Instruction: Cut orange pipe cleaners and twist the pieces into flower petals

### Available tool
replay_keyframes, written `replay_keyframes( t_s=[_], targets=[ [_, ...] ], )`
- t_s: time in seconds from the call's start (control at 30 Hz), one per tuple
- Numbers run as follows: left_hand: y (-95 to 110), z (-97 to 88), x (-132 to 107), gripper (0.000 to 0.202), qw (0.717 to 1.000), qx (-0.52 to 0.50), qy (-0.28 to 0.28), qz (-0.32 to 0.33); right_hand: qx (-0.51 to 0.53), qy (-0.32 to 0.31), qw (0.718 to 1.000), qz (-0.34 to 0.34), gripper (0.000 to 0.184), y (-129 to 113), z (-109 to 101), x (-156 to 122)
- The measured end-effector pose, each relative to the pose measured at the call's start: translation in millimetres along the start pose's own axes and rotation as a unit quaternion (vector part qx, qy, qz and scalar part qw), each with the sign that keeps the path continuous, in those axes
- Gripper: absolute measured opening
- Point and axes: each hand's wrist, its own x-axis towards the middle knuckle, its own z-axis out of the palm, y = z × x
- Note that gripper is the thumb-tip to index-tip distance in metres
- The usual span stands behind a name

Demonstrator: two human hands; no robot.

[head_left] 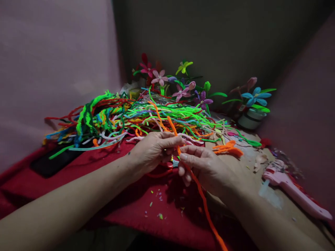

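Both hands pinch an orange pipe cleaner [202,195] in front of me. My left hand [162,146] grips it near its upper part, where two orange ends stick up above the fingers. Close beside it, my right hand [200,160] holds the stem a little lower, and its long tail hangs down to the bottom edge of the view. Behind my hands spreads a big heap of pipe cleaners [167,115] in many colours. Partly hidden under my hands lie scissors [174,163] with red handles. Bent orange pieces [229,149] rest to the right.
Pipe-cleaner flowers [180,91] stand at the back, with a blue one [256,96] in a pale pot [251,118]. A pink glue gun [290,188] lies on cardboard at right. A black phone-like slab [52,162] is at left. Scraps [160,216] dot the red cloth [125,205].
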Motion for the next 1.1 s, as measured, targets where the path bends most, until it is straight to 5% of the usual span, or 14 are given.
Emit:
replay_keyframes(
  t_s=[0.07, 0.27, 0.5, 0.9, 1.1],
  targets=[
    [-4, 2.7, 0, 0.017, 1.000, -0.007, -0.016, -0.022, 0.026, 0.028, 0.999, -0.023, 0.019, 1, 0, 1],
    [0, 0.7, 0, 0.014, 0.998, -0.002, 0.059, 0.002, 0.091, 0.045, 0.995, 0.023, 0.009, -4, 0, -1],
    [-1, 3.3, -1, 0.033, 0.993, 0.082, 0.064, 0.056, 0.064, 0.070, 0.995, -0.005, 0.008, -1, 0, 2],
    [-1, 1.2, 3, 0.032, 0.996, 0.003, 0.050, -0.068, 0.046, 0.086, 0.995, -0.024, 0.010, -4, 0, 0],
    [7, -6.6, 1, 0.024, 0.997, 0.048, 0.062, -0.004, 0.056, 0.108, 0.992, -0.027, 0.010, -9, 0, -1]
  ],
)
